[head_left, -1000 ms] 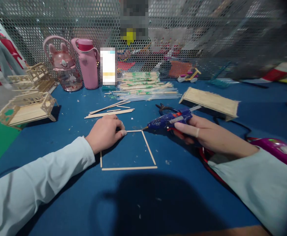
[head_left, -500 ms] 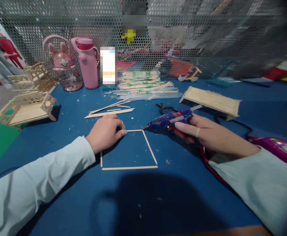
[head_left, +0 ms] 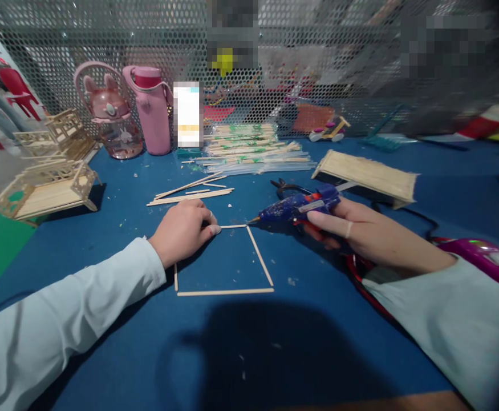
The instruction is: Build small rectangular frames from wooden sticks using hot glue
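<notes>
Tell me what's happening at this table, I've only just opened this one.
The right hand holds a glue gun, its tip at the far right corner of a four-sided outline of thin sticks on the blue table. The left hand rests at the outline's far left, fingers on the far stick. Loose sticks lie just beyond, and a small wooden bench-like piece stands to the right.

Around the stick frame (head_left: 225, 293) on the table (head_left: 138, 342), a toy bench (head_left: 55, 195) sits at ten o'clock, loose sticks (head_left: 193, 197) at eleven, the flask (head_left: 154, 121) behind them, bagged sticks (head_left: 244, 149) at twelve.
</notes>
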The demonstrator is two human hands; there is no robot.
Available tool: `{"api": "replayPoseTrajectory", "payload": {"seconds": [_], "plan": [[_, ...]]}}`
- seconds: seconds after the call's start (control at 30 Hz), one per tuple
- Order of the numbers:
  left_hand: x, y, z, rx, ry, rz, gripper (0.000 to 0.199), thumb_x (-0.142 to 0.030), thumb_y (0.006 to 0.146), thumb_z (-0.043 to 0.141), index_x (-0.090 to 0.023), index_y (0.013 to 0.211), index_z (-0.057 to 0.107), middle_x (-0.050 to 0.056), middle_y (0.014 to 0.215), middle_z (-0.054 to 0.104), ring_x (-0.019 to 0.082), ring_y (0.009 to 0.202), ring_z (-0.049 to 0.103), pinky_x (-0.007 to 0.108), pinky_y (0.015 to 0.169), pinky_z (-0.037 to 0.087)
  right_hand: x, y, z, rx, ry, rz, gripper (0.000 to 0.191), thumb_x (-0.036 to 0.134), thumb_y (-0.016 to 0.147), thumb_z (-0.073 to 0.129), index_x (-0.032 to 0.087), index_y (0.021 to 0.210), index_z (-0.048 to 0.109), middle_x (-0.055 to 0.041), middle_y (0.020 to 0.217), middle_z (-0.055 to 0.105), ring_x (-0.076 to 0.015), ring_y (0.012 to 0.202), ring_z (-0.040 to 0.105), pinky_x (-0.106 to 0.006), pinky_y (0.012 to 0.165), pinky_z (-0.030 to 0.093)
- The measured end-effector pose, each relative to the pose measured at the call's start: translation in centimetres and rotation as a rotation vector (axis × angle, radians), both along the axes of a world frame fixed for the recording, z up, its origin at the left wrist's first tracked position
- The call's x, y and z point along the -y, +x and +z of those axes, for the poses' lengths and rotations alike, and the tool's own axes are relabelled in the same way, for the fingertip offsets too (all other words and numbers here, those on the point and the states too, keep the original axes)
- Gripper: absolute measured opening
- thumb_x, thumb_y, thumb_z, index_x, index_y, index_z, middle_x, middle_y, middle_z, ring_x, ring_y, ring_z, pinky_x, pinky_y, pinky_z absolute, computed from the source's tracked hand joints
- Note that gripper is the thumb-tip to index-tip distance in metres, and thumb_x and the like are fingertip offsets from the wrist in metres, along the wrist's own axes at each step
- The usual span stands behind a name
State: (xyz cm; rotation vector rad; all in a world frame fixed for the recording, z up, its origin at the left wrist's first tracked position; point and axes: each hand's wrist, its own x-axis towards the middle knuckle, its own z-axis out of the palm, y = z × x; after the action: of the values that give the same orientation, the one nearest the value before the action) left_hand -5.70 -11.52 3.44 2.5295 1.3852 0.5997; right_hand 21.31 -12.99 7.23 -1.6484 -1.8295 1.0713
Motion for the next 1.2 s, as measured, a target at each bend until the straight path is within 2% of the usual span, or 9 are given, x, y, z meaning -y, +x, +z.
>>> {"api": "replayPoseTrajectory", "payload": {"seconds": [0.3,0.43,0.57,0.67,0.8,0.9,1.0,1.1,1.2], "plan": [[-0.2,0.1,-0.1,0.010,-0.001,0.003,0.019,-0.033,0.079,0.059,-0.019,0.080,0.071,0.005,0.081,0.064,0.019,0.077,0.058,0.030,0.070,0.044,0.2,-0.4,0.5,-0.013,0.013,0.046,0.040,0.057,0.075,0.051,0.017,0.072,0.053,-0.0001,0.064,0.051,-0.0092,0.050,0.039,-0.026,0.046,0.027],[0.1,-0.3,0.6,0.042,-0.005,0.011,0.024,-0.036,0.082,0.054,-0.018,0.086,0.069,0.006,0.087,0.066,0.020,0.083,0.059,0.030,0.075,0.045,0.5,-0.7,0.8,-0.099,0.052,0.023,0.041,0.057,0.070,0.055,0.017,0.075,0.055,-0.0018,0.069,0.056,-0.0098,0.049,0.040,-0.027,0.048,0.030],[0.5,-3.3,1.4,0.140,0.059,0.221,0.025,-0.029,0.085,0.046,-0.018,0.093,0.066,0.005,0.094,0.067,0.019,0.088,0.060,0.029,0.079,0.044,0.0,-1.5,1.7,-0.076,0.138,0.056,0.039,0.055,0.072,0.053,0.017,0.080,0.055,-0.0008,0.064,0.056,-0.0121,0.051,0.044,-0.030,0.055,0.035],[0.7,-6.4,1.4,0.141,0.030,0.413,0.026,-0.028,0.082,0.047,-0.016,0.099,0.064,0.005,0.087,0.068,0.018,0.078,0.060,0.029,0.073,0.045,-1.1,-3.7,2.7,0.051,0.176,0.086,0.038,0.055,0.074,0.053,0.017,0.080,0.056,0.0022,0.054,0.050,-0.0134,0.052,0.045,-0.029,0.054,0.034],[0.9,-8.6,0.8,0.080,-0.046,0.488,0.022,-0.029,0.078,0.050,-0.016,0.088,0.065,0.004,0.078,0.067,0.018,0.071,0.059,0.028,0.068,0.043,-2.3,-8.1,3.3,0.126,0.243,0.242,0.037,0.054,0.075,0.051,0.018,0.075,0.057,0.0005,0.058,0.052,-0.0139,0.053,0.045,-0.028,0.053,0.034],[0.8,-8.5,0.6,0.024,-0.093,0.456,0.020,-0.030,0.079,0.050,-0.017,0.082,0.065,0.004,0.074,0.067,0.017,0.069,0.059,0.027,0.065,0.042,-2.4,-10.1,3.0,0.151,0.312,0.348,0.035,0.051,0.078,0.049,0.017,0.078,0.059,-0.0034,0.072,0.058,-0.0166,0.062,0.049,-0.030,0.060,0.039],[1.3,-7.7,1.1,-0.061,-0.152,0.423,0.023,-0.036,0.079,0.050,-0.018,0.077,0.064,0.004,0.072,0.066,0.017,0.065,0.058,0.027,0.061,0.040,-2.0,-10.3,2.5,0.164,0.347,0.362,0.039,0.051,0.080,0.046,0.016,0.085,0.059,-0.0065,0.082,0.061,-0.0201,0.071,0.052,-0.034,0.066,0.041],[3.0,-6.5,2.2,-0.140,-0.263,0.371,0.036,-0.048,0.079,0.047,-0.018,0.066,0.062,0.004,0.062,0.063,0.017,0.058,0.056,0.026,0.052,0.036,-1.8,-10.0,2.2,0.180,0.386,0.335,0.041,0.053,0.080,0.044,0.016,0.088,0.059,-0.0073,0.086,0.062,-0.0225,0.075,0.054,-0.036,0.069,0.042],[5.1,-4.7,3.0,-0.245,-0.249,0.369,0.043,-0.052,0.080,0.043,-0.018,0.063,0.062,0.006,0.061,0.063,0.021,0.059,0.059,0.028,0.051,0.035,-1.8,-9.9,1.9,0.215,0.408,0.354,0.040,0.053,0.080,0.044,0.017,0.089,0.060,-0.0065,0.085,0.063,-0.0228,0.073,0.055,-0.036,0.070,0.043]]}}
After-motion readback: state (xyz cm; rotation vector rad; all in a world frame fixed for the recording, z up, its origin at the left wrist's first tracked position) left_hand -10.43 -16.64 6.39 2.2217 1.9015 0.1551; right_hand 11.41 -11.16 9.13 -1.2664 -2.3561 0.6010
